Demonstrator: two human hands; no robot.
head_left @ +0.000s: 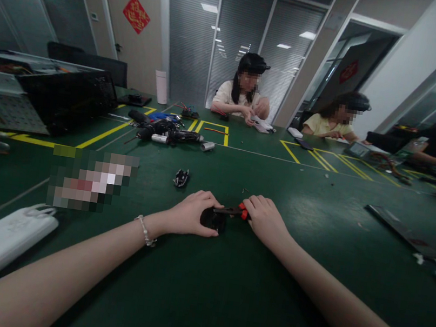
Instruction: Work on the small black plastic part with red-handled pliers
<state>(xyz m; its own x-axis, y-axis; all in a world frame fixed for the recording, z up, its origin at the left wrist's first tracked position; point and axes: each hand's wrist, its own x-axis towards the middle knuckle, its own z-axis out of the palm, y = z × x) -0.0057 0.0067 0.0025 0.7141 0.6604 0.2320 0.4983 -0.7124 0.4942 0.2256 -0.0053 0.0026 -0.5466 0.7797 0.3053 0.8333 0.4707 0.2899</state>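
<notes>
Left hand (194, 214): grip closed around black part (212, 220), at 6 o'clock of view on table (213, 305). Right hand (267, 218): grip closed on pliers (232, 211), at part's 2 o'clock. Bite unclear. Caution: weak bite could slip, nip left thumb.

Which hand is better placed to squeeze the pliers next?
Probably the right hand: it holds the pliers by their red handles, while the left hand steadies the black part.
</notes>
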